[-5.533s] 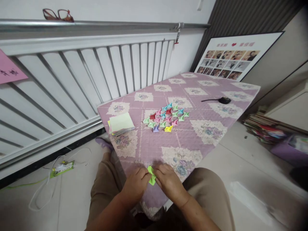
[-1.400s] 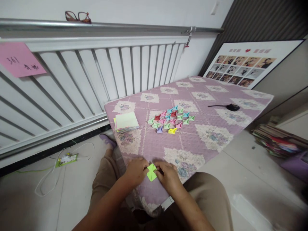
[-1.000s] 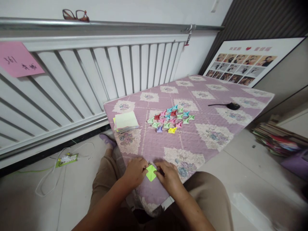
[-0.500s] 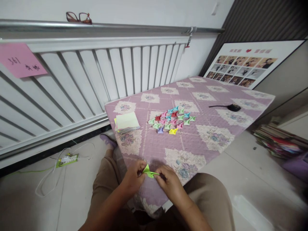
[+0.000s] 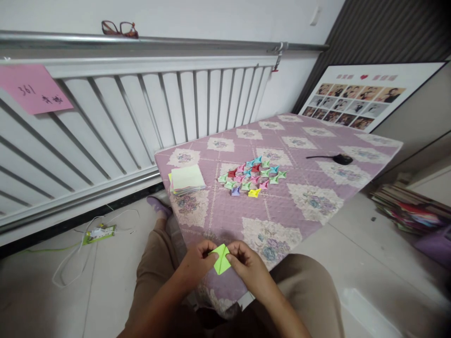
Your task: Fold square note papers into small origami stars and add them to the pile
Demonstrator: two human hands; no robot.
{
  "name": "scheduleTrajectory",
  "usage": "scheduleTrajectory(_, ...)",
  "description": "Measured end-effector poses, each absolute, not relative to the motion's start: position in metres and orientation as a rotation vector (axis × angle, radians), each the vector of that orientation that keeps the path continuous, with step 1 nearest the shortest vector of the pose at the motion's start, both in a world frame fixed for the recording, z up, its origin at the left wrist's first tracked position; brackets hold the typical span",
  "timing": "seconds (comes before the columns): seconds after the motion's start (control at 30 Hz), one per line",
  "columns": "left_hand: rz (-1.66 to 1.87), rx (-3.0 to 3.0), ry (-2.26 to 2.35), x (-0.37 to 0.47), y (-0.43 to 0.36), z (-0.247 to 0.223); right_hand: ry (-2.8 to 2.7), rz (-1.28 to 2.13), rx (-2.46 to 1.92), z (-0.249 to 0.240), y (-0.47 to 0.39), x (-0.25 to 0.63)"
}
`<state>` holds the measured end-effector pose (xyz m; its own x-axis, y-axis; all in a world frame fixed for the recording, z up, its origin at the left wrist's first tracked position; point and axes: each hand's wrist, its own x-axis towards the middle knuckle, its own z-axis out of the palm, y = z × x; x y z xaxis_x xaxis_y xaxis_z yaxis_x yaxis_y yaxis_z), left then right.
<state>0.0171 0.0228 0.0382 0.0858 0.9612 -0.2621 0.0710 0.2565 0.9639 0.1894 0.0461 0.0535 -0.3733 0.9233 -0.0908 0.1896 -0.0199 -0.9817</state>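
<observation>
A folded piece of bright green origami paper (image 5: 222,259) is held up above the near corner of the table, diamond-shaped with a crease down its middle. My left hand (image 5: 201,257) pinches its left corner between thumb and fingers. On the opposite corner, my right hand (image 5: 246,261) grips it the same way. Farther up the cloth stand several small folded paper figures (image 5: 253,180) in pink, red, blue, green, purple and yellow, grouped close together. To their left lies a stack of square paper sheets (image 5: 188,178), pale green on top.
A floral purple tablecloth (image 5: 232,220) covers the table. Toward its right side lies a black object with a thin tail (image 5: 341,159). A white radiator (image 5: 197,101) runs behind; glasses (image 5: 120,29) rest on the pipe above. A power strip (image 5: 100,234) with cables is on the floor.
The green paper has gone from a narrow, winged shape to a flat diamond facing me. Both hands still hold it and are slightly closer together.
</observation>
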Motion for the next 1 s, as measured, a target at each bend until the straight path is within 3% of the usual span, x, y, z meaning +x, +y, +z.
scheduleTrajectory(0.47,0.974,1.03,1.293,0.025,0.032,0.023,-1.44,1.487,-1.221,0.036,0.048,0.194)
scheduleTrajectory(0.8,0.962,1.05,1.195,0.023,0.027,0.035,-1.519,1.361,-1.221,0.052,0.046,0.195)
scheduleTrajectory(1.0,0.982,1.314,1.438,0.024,0.022,0.042,-1.346,1.491,-1.218,0.055,0.043,0.193)
